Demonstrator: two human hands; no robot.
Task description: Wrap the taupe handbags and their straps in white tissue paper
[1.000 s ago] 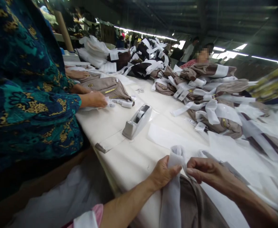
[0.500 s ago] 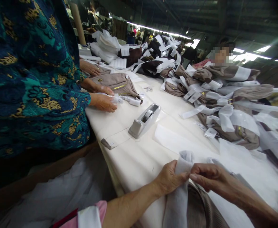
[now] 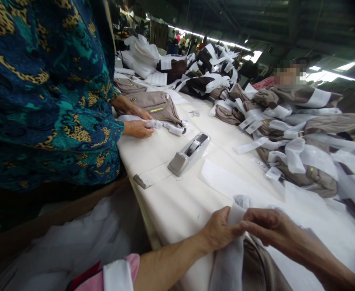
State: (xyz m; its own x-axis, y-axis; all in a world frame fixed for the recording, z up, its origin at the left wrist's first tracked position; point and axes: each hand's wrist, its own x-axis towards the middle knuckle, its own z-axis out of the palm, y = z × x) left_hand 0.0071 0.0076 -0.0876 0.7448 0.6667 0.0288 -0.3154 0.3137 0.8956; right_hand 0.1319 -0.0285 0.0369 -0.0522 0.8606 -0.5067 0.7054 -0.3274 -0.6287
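A roll of thin white wrapping (image 3: 227,262) stands tilted at the table's near edge, its upper end folded over. My left hand (image 3: 220,230) is closed around it just below that end. From the other side, my right hand (image 3: 267,226) pinches the wrapping's edge, its thumb and fingertips touching my left thumb. What lies inside the wrapping is hidden. Beside and under it is a brown ribbed bag (image 3: 259,266), partly cut off by the picture's bottom. Farther up the table sits a grey tape dispenser (image 3: 189,153).
At the left a co-worker in a patterned blue shirt (image 3: 53,101) handles a wrapped strap beside a taupe bag (image 3: 153,103). Wrapped bags (image 3: 320,173) are heaped at right. White sheets (image 3: 226,182) lie near my hands. Below left, a bin (image 3: 83,238) holds white material.
The view has shifted slightly, so things sit a bit farther right. My hands keep hold of the wrapping, now with the right fingers closer against the left thumb. The co-worker's hands have drawn together.
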